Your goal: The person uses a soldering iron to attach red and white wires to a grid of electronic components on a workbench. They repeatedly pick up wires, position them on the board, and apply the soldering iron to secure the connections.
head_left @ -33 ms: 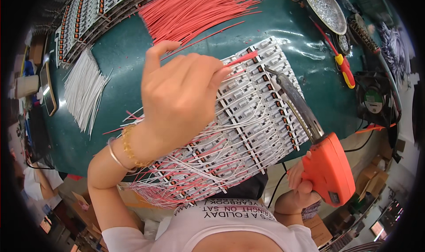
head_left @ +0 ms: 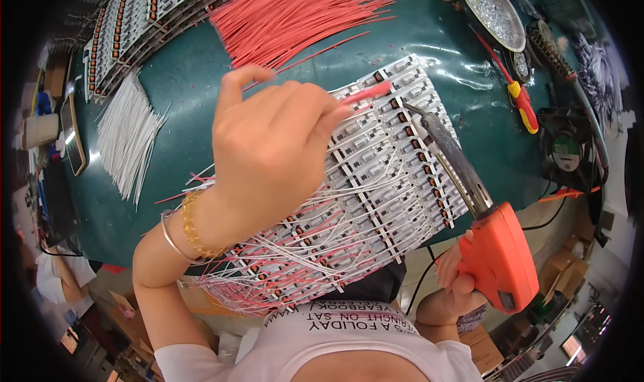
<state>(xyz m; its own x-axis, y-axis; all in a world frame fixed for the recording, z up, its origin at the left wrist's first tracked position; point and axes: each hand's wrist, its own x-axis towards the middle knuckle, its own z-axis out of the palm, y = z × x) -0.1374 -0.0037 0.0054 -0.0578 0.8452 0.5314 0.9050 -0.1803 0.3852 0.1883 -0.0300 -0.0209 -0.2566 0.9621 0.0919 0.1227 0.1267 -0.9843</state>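
My left hand (head_left: 268,137) hovers over a panel of small circuit boards (head_left: 419,177) and pinches a few red wires (head_left: 367,93) between thumb and forefinger. Their ends point right and look smeared by motion. My right hand (head_left: 457,281) is wrapped round the orange handle of a soldering gun (head_left: 503,261). The iron's dark bent tip lies over the panel's upper right, near the red wire ends but apart from them. White and red wires (head_left: 302,254) trail from the panel's left and lower boards, partly hidden by my left hand.
A pile of red wires (head_left: 295,19) and a bundle of white wires (head_left: 127,137) lie on the green table (head_left: 181,107). Stacked board panels (head_left: 144,26) stand far left. At the right are a metal dish (head_left: 493,13), a red-yellow screwdriver (head_left: 523,107) and a black fan (head_left: 569,150).
The red wires in my left hand have tilted and blurred slightly, with the hand shifting a little. The soldering gun in my right hand stays nearly in place.
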